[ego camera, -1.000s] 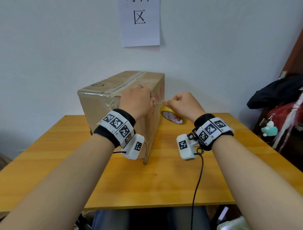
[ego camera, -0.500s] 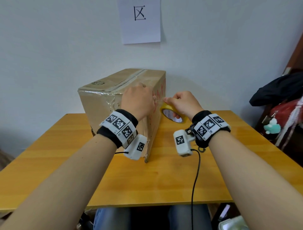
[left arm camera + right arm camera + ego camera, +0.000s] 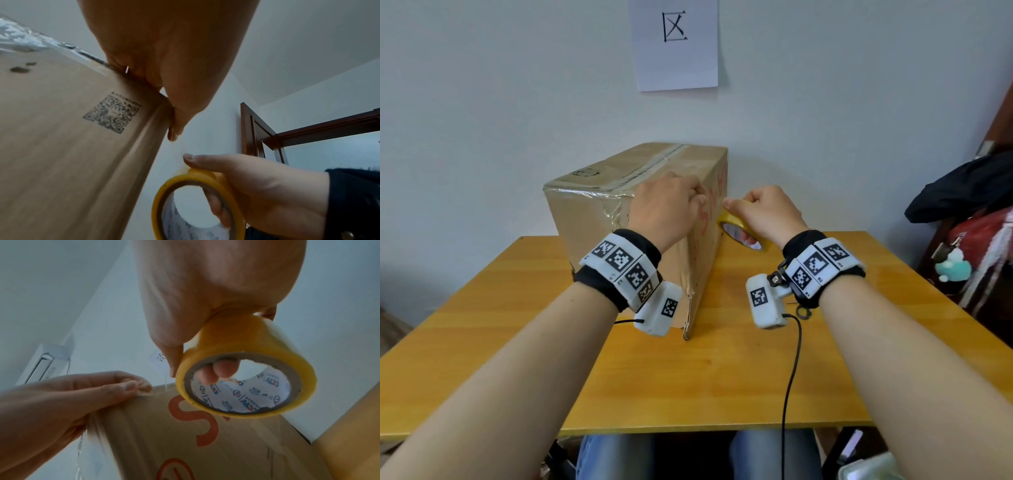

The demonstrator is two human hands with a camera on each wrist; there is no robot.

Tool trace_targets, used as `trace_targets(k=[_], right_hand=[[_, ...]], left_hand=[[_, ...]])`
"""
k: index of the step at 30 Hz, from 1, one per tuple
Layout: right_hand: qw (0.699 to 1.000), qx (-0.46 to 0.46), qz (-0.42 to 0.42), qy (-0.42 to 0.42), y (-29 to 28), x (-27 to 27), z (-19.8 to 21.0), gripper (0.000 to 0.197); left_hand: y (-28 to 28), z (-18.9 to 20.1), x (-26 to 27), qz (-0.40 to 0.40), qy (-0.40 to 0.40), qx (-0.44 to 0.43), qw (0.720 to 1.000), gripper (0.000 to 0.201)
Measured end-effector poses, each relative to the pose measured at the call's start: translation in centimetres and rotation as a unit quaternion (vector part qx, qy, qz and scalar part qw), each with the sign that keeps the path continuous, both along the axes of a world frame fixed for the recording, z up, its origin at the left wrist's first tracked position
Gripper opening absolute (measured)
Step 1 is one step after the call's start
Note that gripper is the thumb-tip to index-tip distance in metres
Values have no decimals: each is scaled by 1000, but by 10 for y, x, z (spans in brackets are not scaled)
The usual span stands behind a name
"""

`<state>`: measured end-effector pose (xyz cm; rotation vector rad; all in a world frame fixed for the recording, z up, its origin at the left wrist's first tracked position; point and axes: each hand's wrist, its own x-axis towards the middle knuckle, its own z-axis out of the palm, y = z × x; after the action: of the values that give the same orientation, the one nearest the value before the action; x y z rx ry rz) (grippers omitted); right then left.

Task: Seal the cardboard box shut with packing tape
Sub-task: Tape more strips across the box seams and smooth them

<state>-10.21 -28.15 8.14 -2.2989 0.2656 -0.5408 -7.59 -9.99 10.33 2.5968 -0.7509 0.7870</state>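
Note:
A brown cardboard box stands on the wooden table, its top seam covered with clear tape. My left hand is at the box's upper right edge and pinches the loose end of the clear tape against the cardboard. A short clear strip runs from there to the yellow tape roll. My right hand grips that roll beside the box, thumb on its outer face and fingers through the core. The roll hangs in the air, clear of the table.
The box stands close to the white wall, where a paper sheet hangs. Dark clothing and a red bag lie at the right. A black cable runs from my right wrist over the table's front edge.
Both hands have stayed at the box's upper right edge with the tape. Only the head view has shifted slightly.

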Motion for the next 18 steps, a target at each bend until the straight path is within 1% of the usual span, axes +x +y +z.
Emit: trace_targets(k=[4, 7, 8, 11, 16, 18], right_hand=[[999, -41, -32, -10, 8, -3, 10, 44], [998, -50, -35, 9, 8, -4, 5, 44], [998, -44, -30, 18, 8, -3, 2, 46], [998, -42, -26, 27, 8, 0, -3, 51], [996, -80, -39, 26, 16, 6, -1, 47], [995, -84, -36, 32, 23, 10, 0, 45]], left_hand=[[4, -1, -2, -5, -15, 14, 1000, 30], [9, 1, -2, -22, 7, 31, 999, 55], [10, 3, -2, -25, 17, 30, 999, 57], [12, 5, -2, -23, 17, 24, 999, 56], [7, -2, 1, -7, -10, 0, 1000, 55], [7, -1, 2, -5, -4, -7, 1000, 53]])
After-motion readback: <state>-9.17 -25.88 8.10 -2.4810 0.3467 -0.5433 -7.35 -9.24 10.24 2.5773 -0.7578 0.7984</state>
